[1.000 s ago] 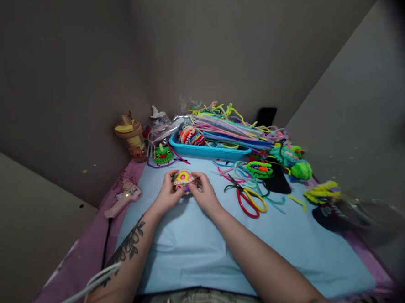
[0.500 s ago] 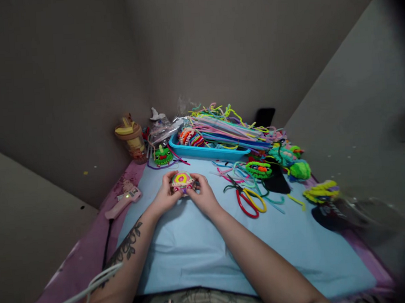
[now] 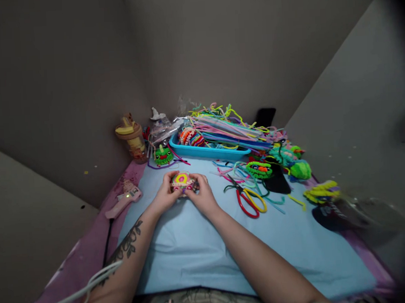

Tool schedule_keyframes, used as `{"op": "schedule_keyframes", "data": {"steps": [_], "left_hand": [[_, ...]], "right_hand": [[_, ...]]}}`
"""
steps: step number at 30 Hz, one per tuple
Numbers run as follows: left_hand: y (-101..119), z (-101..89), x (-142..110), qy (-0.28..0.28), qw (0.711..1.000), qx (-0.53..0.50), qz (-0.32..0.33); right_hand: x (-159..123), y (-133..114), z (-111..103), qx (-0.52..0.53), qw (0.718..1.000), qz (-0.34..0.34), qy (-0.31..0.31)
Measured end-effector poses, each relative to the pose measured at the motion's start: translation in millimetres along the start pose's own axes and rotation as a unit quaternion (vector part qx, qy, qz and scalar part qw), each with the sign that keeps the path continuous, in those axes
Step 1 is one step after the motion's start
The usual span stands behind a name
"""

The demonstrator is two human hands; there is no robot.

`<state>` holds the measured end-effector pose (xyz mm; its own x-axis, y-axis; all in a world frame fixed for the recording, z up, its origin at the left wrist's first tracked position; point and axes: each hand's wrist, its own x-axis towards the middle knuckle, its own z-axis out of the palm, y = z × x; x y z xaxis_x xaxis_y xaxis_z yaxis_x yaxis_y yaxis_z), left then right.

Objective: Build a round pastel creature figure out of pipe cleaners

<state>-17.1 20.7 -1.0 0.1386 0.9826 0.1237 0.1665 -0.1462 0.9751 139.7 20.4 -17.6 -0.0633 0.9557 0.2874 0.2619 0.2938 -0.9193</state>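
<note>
Between my two hands is a small round pipe-cleaner figure (image 3: 182, 180), with yellow and pink rings on top and pinkish eyes along its near edge. My left hand (image 3: 166, 194) grips its left side, thumb at the front. Around the right side curl the fingers of my right hand (image 3: 202, 195), its thumb pressed near the other thumb. The figure's underside is hidden. Red and yellow scissors (image 3: 249, 201) lie to the right of my hands, blades partly apart. Beyond my left hand sits a green pipe-cleaner figure (image 3: 163, 156).
A blue tray (image 3: 209, 152) at the back holds many pipe cleaners. Loose strands and another green figure (image 3: 258, 170) lie right of centre, beside a dark phone-like slab (image 3: 277, 179). At left are a pink glue gun (image 3: 123, 203) and a lidded cup (image 3: 131, 137).
My thumbs have shifted slightly on the figure, and its top has turned a little. Everything else stays in place.
</note>
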Motion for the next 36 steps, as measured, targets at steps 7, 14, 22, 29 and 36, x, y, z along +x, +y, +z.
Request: {"op": "schedule_keyframes", "data": {"steps": [7,14,22,29,36], "left_hand": [[3.3,1.5,-1.0,-0.011,1.0,-0.014,-0.004],[-3.7,-6.0,1.7,-0.004,0.998,-0.065,-0.009],[-14.7,-22.0,-0.5,-0.013,0.997,-0.07,0.017],[-13.9,-15.7,-2.9,-0.036,0.999,-0.014,0.023],[-5.4,-11.5,-2.5,-0.022,0.999,0.022,0.011]], "right_hand": [[0.1,-2.8,1.9,-0.023,0.999,-0.01,0.02],[-0.8,-0.2,0.5,0.025,1.0,0.005,0.014],[-2.0,7.4,-2.8,0.07,0.998,0.007,-0.001],[-2.1,1.4,0.3,0.005,1.0,-0.026,-0.005],[-0.8,-0.8,1.5,-0.011,1.0,-0.024,0.006]]}}
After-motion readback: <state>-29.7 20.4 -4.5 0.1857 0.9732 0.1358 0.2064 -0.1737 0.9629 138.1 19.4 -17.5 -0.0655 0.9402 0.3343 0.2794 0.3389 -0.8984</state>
